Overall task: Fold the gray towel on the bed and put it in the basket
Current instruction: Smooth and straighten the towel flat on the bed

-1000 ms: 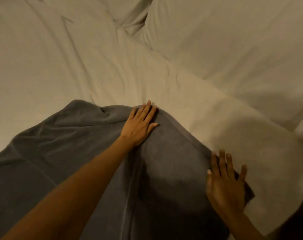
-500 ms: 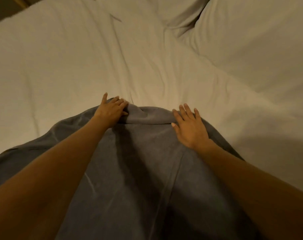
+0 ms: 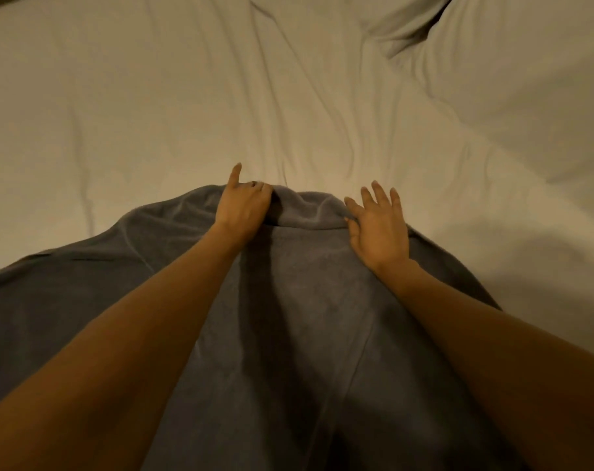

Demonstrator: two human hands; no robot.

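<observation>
Towel (image 3: 288,334) spread flat on bed (image 3: 288,96), filling lower half of frame, far edge bunched at centre; basket not in view. Left hand (image 3: 243,207) pinching that bunched edge with fingers curled and one finger sticking out, right hand (image 3: 378,229) just beside it with fingers splayed, thumb and forefinger closing on the same ridge, full grip not yet visible. Risk: grips sitting close together near mid-edge, so corners likely to sag and fold skewed; loose right-hand hold could slip and drag soft sheet wrinkles into the fold.
</observation>
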